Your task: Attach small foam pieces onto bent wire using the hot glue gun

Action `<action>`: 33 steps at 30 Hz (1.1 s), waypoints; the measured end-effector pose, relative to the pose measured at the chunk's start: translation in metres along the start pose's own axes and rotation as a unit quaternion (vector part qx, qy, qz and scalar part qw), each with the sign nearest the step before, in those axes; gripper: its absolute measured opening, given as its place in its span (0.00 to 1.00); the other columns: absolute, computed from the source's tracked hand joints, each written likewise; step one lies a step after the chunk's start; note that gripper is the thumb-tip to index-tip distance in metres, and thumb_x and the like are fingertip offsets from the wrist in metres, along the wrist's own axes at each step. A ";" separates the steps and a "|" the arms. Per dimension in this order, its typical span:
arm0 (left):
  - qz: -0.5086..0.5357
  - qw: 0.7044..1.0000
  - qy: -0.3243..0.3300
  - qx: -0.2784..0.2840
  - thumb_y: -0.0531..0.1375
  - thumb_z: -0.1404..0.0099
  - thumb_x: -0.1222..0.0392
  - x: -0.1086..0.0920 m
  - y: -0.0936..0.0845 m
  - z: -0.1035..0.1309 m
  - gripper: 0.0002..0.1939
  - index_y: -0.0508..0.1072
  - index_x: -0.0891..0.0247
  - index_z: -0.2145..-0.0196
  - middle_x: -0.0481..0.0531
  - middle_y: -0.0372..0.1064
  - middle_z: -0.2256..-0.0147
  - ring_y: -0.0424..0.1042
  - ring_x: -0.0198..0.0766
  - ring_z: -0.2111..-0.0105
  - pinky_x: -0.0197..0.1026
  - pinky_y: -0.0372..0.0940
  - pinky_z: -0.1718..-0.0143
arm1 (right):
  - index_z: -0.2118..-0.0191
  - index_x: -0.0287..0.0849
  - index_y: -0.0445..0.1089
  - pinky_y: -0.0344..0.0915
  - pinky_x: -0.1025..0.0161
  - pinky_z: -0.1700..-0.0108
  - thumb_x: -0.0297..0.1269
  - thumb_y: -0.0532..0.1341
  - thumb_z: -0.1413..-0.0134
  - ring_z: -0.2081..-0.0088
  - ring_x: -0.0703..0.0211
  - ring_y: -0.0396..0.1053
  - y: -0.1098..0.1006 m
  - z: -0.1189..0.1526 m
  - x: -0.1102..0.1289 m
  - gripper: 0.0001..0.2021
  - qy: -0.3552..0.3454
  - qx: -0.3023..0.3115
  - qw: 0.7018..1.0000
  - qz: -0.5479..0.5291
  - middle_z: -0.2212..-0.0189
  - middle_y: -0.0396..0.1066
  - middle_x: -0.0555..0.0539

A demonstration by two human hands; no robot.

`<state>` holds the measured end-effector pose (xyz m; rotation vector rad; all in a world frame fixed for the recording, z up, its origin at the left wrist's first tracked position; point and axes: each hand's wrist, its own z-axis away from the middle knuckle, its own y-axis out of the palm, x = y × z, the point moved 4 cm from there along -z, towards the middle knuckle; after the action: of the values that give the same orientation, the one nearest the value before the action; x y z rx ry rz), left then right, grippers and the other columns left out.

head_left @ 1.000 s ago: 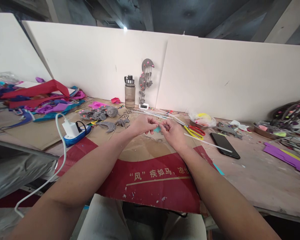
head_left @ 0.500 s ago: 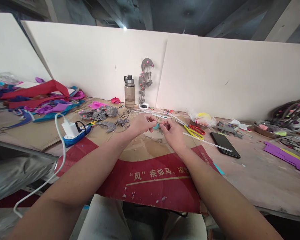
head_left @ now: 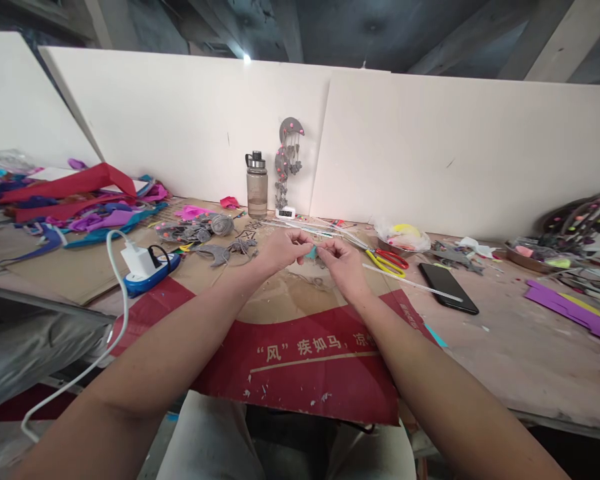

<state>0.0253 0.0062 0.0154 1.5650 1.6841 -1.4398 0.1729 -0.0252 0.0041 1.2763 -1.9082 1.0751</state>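
Observation:
Over the cardboard sheet (head_left: 300, 303), my left hand (head_left: 289, 248) and my right hand (head_left: 340, 261) meet fingertip to fingertip. Between them shows a small teal piece (head_left: 311, 252), perhaps felt or paper, pinched by both hands; its exact kind is too small to tell. Left of my left hand lie grey felt shapes (head_left: 215, 254) and a ball of grey yarn (head_left: 223, 225). Scissors with red and yellow handles (head_left: 387, 261) rest right of my right hand, close to a thin clear stick (head_left: 410, 283).
A black phone (head_left: 449, 288) lies to the right. A water bottle (head_left: 257, 187) and a small digital clock (head_left: 285, 213) stand by the white board (head_left: 170, 120), where a grey moon-shaped hanging (head_left: 291, 127) is. At left are a blue power strip (head_left: 153, 273) and felt scraps (head_left: 70, 190).
My hands stay together on the teal piece with hardly any movement. The whole view has shifted very slightly.

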 end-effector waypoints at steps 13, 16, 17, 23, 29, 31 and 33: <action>0.197 0.973 -0.081 0.093 0.62 0.40 0.60 0.012 0.014 -0.001 0.07 0.73 0.69 0.69 0.48 0.69 0.81 0.67 0.28 0.82 0.30 0.60 0.81 | 0.75 0.42 0.66 0.50 0.66 0.73 0.41 0.58 0.57 0.77 0.66 0.51 -0.003 -0.003 -0.011 0.08 0.048 -0.013 0.999 0.001 0.81 0.57 0.55; 0.215 0.968 -0.089 0.096 0.62 0.40 0.61 0.013 0.015 -0.001 0.07 0.74 0.69 0.67 0.49 0.70 0.78 0.70 0.30 0.79 0.31 0.63 0.79 | 0.75 0.42 0.66 0.50 0.66 0.73 0.41 0.58 0.57 0.77 0.66 0.51 -0.004 -0.002 -0.008 0.08 0.043 -0.018 0.999 0.025 0.81 0.57 0.55; 0.213 0.969 -0.090 0.093 0.63 0.41 0.61 0.013 0.014 -0.001 0.07 0.74 0.69 0.67 0.49 0.71 0.77 0.71 0.30 0.78 0.31 0.63 0.79 | 0.75 0.42 0.66 0.50 0.66 0.73 0.40 0.58 0.57 0.77 0.66 0.51 -0.004 -0.001 -0.007 0.08 0.039 -0.017 0.999 0.034 0.81 0.57 0.55; 0.193 0.973 -0.096 0.080 0.67 0.45 0.55 0.017 0.013 -0.002 0.13 0.74 0.68 0.65 0.49 0.72 0.77 0.72 0.31 0.79 0.31 0.63 0.81 | 0.76 0.42 0.66 0.49 0.66 0.74 0.41 0.57 0.57 0.78 0.66 0.51 -0.002 0.000 -0.004 0.08 0.019 -0.019 0.998 0.058 0.82 0.54 0.56; 0.158 0.979 -0.095 0.084 0.65 0.43 0.55 0.016 0.014 -0.001 0.11 0.74 0.68 0.69 0.48 0.70 0.80 0.70 0.30 0.81 0.30 0.63 0.81 | 0.76 0.42 0.65 0.49 0.65 0.74 0.41 0.57 0.55 0.78 0.65 0.50 -0.001 0.001 -0.003 0.08 -0.002 -0.016 0.996 0.089 0.83 0.52 0.56; 0.139 0.983 -0.095 0.077 0.64 0.43 0.55 0.015 0.012 -0.001 0.11 0.74 0.67 0.70 0.47 0.69 0.82 0.68 0.29 0.82 0.30 0.62 0.81 | 0.76 0.43 0.66 0.49 0.65 0.74 0.41 0.57 0.53 0.78 0.65 0.51 0.000 0.002 -0.005 0.08 -0.006 -0.006 0.996 0.089 0.82 0.53 0.56; 0.125 0.986 -0.092 0.063 0.64 0.43 0.56 0.016 0.010 -0.001 0.10 0.74 0.67 0.70 0.47 0.69 0.81 0.68 0.28 0.83 0.30 0.62 0.82 | 0.73 0.43 0.67 0.50 0.65 0.73 0.43 0.57 0.50 0.77 0.64 0.52 0.002 0.002 -0.008 0.09 -0.010 0.006 0.996 0.086 0.81 0.55 0.55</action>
<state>0.0309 0.0129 -0.0013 1.5894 1.2646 -1.5295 0.1742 -0.0229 -0.0043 1.1497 -2.0596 1.1649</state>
